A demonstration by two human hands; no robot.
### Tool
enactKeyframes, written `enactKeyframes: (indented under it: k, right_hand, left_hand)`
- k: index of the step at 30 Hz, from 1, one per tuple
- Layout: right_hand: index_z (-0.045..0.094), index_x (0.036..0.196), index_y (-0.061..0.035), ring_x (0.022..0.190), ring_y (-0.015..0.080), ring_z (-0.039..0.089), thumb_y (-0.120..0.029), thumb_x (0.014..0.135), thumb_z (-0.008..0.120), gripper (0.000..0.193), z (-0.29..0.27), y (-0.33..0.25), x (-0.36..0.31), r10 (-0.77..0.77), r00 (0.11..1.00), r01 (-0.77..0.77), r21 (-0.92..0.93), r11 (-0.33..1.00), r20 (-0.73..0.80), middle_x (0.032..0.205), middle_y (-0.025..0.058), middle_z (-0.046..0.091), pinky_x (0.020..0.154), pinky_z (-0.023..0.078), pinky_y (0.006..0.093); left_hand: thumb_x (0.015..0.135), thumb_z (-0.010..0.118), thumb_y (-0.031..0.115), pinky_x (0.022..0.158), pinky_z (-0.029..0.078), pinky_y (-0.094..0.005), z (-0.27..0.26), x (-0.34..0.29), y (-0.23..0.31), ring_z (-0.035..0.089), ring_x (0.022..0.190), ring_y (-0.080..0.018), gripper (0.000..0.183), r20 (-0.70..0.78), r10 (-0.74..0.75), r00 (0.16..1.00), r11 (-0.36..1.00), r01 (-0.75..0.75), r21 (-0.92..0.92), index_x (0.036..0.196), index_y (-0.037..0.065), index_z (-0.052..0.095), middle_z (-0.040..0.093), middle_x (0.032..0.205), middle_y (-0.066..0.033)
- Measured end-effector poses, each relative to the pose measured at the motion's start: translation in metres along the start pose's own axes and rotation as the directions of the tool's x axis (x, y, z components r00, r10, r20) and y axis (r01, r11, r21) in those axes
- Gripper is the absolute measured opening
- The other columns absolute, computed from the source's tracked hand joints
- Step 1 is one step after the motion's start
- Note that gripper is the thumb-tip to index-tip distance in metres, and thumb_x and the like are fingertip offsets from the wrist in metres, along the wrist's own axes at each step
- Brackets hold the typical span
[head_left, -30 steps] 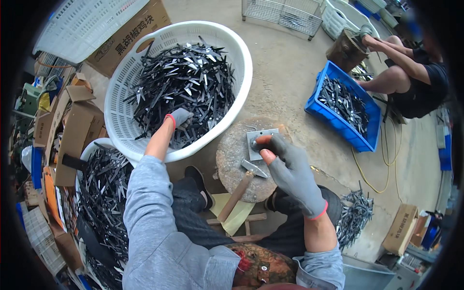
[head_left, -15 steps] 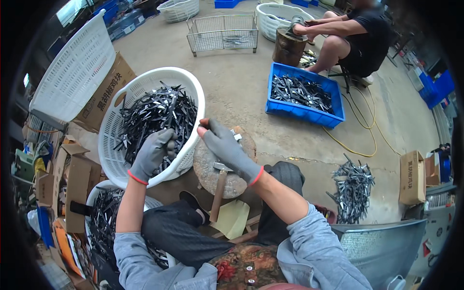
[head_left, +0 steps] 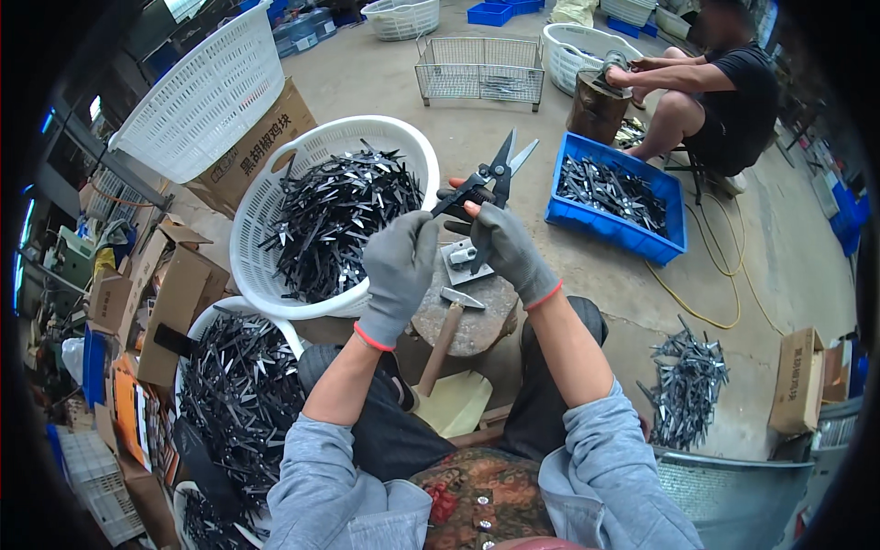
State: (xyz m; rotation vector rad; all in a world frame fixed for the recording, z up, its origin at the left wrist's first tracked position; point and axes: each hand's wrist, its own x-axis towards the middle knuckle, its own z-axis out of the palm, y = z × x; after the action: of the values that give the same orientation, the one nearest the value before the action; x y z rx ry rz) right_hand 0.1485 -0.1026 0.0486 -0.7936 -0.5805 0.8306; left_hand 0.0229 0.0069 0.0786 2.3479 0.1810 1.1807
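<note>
The dark-handled metal shears (head_left: 498,172) are showing one matt black blade and one bright, polished one. Grey close-fitting gloves (head_left: 396,266) are looking matt and cloth-like. A metal-headed hammer (head_left: 444,337) is showing a wooden handle; the round grey block (head_left: 481,332) is looking rough. The white latticed basket (head_left: 420,158) is appearing smooth plastic, the blue rectangular crate (head_left: 612,235) glossy plastic.

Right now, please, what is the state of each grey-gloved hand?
Left hand: closed, apparently on one handle of the dark metal shears with pointed blades.
Right hand: closed on the same shears.
</note>
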Motion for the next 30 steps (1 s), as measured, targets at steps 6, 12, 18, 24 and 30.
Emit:
enactKeyframes:
  k: [6, 12, 18, 24, 30]
  right_hand:
    - [0.043, 0.123, 0.0035, 0.109, 0.0189, 0.050, -0.022, 0.090, 0.047, 0.042, 0.022, -0.007, -0.003, 0.037, 0.999, -0.031, -0.144, 0.989, 0.037, 0.114, 0.0119, 0.054, 0.098, 0.035, 0.0313]
    - [0.039, 0.126, 0.0022, 0.112, 0.0258, 0.048, -0.035, 0.090, 0.045, 0.053, 0.045, -0.003, 0.000, 0.041, 0.982, -0.084, 0.233, 0.969, 0.183, 0.119, 0.0171, 0.051, 0.100, 0.034, 0.0378]
    - [0.044, 0.118, 0.0007, 0.109, 0.0233, 0.050, -0.033, 0.089, 0.047, 0.045, 0.051, 0.002, -0.001, -0.030, 0.987, 0.008, 0.141, 0.990, 0.159, 0.110, 0.0126, 0.053, 0.098, 0.035, 0.0354]
    - [0.046, 0.112, -0.0023, 0.101, 0.0206, 0.052, -0.030, 0.090, 0.046, 0.035, 0.048, -0.001, -0.008, -0.085, 0.986, 0.101, -0.108, 0.989, 0.144, 0.100, 0.0100, 0.055, 0.093, 0.037, 0.0331]
    - [0.050, 0.091, -0.0045, 0.079, 0.0164, 0.056, -0.030, 0.088, 0.049, 0.026, 0.048, 0.005, -0.008, -0.053, 0.999, 0.053, -0.097, 0.994, 0.000, 0.080, 0.0066, 0.055, 0.073, 0.045, 0.0289]
  left_hand:
    - [0.094, 0.034, 0.041, 0.050, 0.042, -0.0213, -0.010, 0.000, -0.024, 0.052, 0.054, -0.0093, 0.047, 0.703, -0.391, 0.594, 0.543, 0.765, -0.345, 0.087, 0.000, 0.056, 0.055, 0.066, -0.0047]
    - [0.094, 0.037, 0.039, 0.035, 0.030, -0.0226, -0.007, -0.009, -0.027, 0.039, 0.037, -0.0081, 0.045, 0.668, -0.455, 0.590, 0.500, 0.789, -0.356, 0.071, 0.003, 0.050, 0.044, 0.050, -0.0014]
    - [0.094, 0.038, 0.041, 0.036, 0.029, -0.0230, -0.001, -0.015, -0.040, 0.039, 0.037, -0.0078, 0.048, 0.564, -0.384, 0.731, 0.677, 0.639, -0.366, 0.069, 0.002, 0.049, 0.043, 0.050, -0.0013]
    - [0.093, 0.036, 0.045, 0.037, 0.029, -0.0227, -0.003, -0.018, -0.018, 0.038, 0.037, -0.0081, 0.051, 0.565, -0.408, 0.717, 0.571, 0.683, -0.455, 0.064, 0.004, 0.045, 0.041, 0.048, -0.0008]
    - [0.094, 0.034, 0.045, 0.034, 0.025, -0.0222, 0.013, -0.033, 0.005, 0.035, 0.036, -0.0070, 0.046, 0.473, -0.394, 0.788, 0.607, 0.609, -0.511, 0.070, 0.007, 0.045, 0.038, 0.048, 0.0017]
